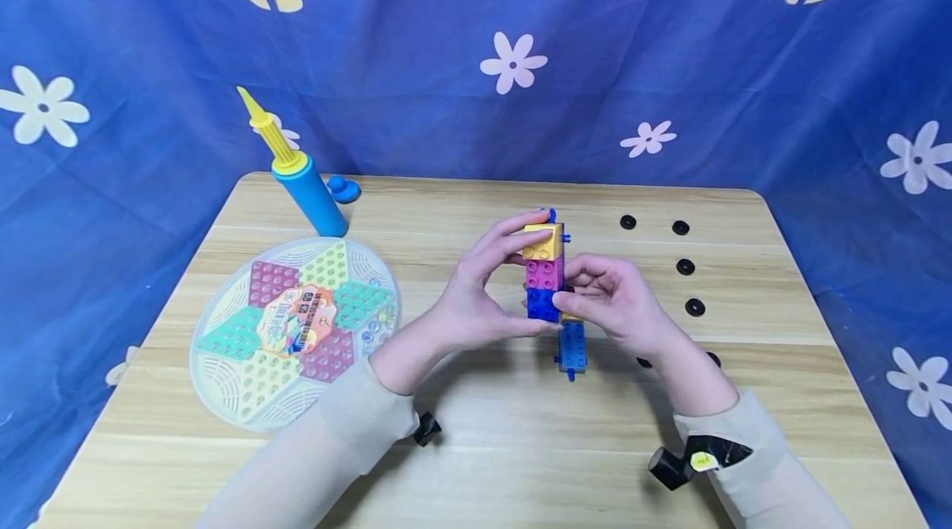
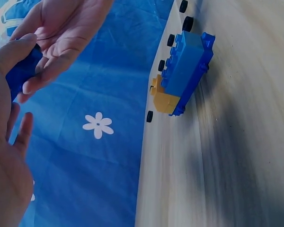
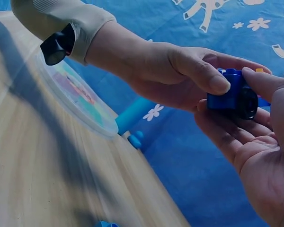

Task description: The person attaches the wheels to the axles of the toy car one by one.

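Note:
Both hands hold a toy brick car [image 1: 545, 274] above the table, made of a yellow, a pink and a blue brick in a row with blue axle pegs. My left hand [image 1: 472, 297] grips it lengthwise, fingers over the yellow end and thumb at the blue end. My right hand [image 1: 621, 306] has its thumb on the blue brick and its fingers at the car's right side. A black wheel [image 3: 249, 103] shows at the blue end in the right wrist view, between the right hand's thumb and fingers. Below lies a second brick car [image 2: 183, 66], light blue and yellow on a blue base without wheels.
Several loose black wheels [image 1: 685, 267] lie on the right of the wooden table [image 1: 521, 455]. On the left are a round Chinese checkers board [image 1: 293, 331], a blue pump [image 1: 311, 194] with a yellow nozzle and a small blue piece [image 1: 344, 189]. A blue flowered cloth hangs behind.

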A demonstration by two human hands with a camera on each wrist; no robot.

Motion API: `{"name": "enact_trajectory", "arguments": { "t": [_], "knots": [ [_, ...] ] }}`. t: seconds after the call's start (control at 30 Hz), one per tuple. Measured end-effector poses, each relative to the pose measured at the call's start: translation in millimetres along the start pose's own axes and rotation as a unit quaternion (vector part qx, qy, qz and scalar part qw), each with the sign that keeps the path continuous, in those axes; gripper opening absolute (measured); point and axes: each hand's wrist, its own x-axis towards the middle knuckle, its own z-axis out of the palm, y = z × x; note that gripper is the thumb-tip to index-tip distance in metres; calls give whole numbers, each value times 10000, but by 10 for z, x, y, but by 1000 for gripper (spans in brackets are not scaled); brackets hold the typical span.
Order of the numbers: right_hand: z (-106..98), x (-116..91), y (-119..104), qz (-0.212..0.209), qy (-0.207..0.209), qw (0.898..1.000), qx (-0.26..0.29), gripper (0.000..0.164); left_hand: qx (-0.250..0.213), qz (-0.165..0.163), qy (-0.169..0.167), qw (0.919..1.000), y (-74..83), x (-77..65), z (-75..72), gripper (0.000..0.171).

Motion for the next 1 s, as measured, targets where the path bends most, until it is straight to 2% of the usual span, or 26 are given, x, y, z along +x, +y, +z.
{"name": "enact_trajectory", "arguments": {
  "t": [0.13,0.3,0.47,0.6,0.7,0.87,1.0],
  "knots": [
    [21,-2,25,-198,106,9997,21,18,218,61,-50,9997,12,11,-2,101],
    [57,-14,15,-189,636,9965,-506,17,340,-152,71,9993,32,14,1,104],
    [100,-18,18,-256,1073,9892,-960,16,51,-826,552,9950,56,26,42,86],
    [129,-6,56,-445,1231,9850,-1126,19,-25,-1564,858,9840,91,52,93,71],
    [149,4,90,-655,1343,9801,-1309,22,45,-1938,960,9763,112,68,133,66],
    [163,9,135,-942,1525,9667,-1826,26,140,-2204,995,9702,127,84,183,63],
    [168,6,142,-945,1541,9612,-2084,29,30,-2311,989,9679,132,76,187,60]
  ]
}}
